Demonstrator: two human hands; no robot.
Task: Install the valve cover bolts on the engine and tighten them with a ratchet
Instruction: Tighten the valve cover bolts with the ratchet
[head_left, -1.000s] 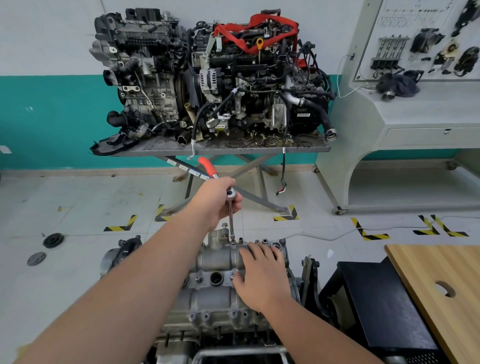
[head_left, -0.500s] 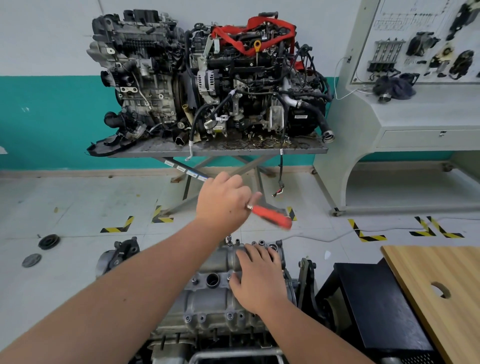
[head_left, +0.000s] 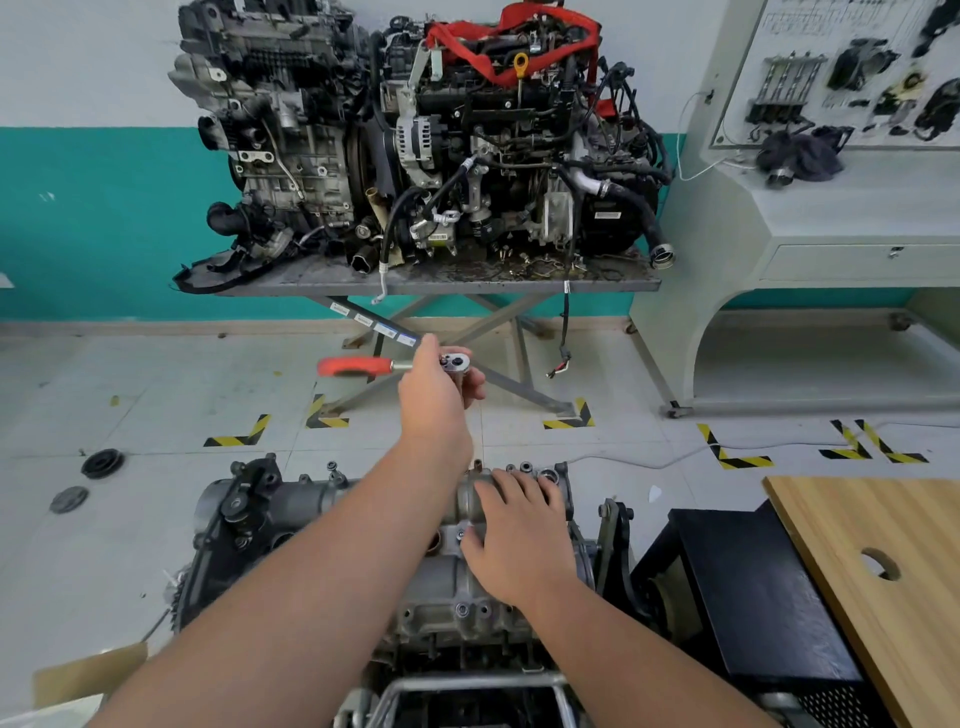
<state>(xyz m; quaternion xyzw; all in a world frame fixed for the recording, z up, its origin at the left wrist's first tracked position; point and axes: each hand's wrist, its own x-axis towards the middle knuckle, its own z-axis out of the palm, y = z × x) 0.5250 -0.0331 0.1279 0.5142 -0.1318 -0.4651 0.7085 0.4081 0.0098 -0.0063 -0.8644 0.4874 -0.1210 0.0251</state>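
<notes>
The grey engine with its valve cover (head_left: 447, 582) sits low in the middle of the head view. My left hand (head_left: 439, 400) grips the ratchet (head_left: 395, 365) by its chrome head, above the cover's far end. The ratchet's red handle points left. Its extension runs down behind my hand toward a bolt (head_left: 476, 464) at the far edge; the socket end is hidden. My right hand (head_left: 519, 540) rests flat on the cover with the fingers spread. Several bolts (head_left: 461, 609) sit in the cover's near flange.
A steel table (head_left: 441, 285) with two large engines stands against the far wall. A wooden board (head_left: 893, 587) and a black cabinet (head_left: 753, 597) are at right. A grey console (head_left: 810, 218) with a parts panel is at far right. Two black discs (head_left: 101, 463) lie on the floor at left.
The ratchet handle has swung from pointing far-left, round to the right, and now points left. My left hand stayed on the ratchet head. My right hand stayed on the cover.
</notes>
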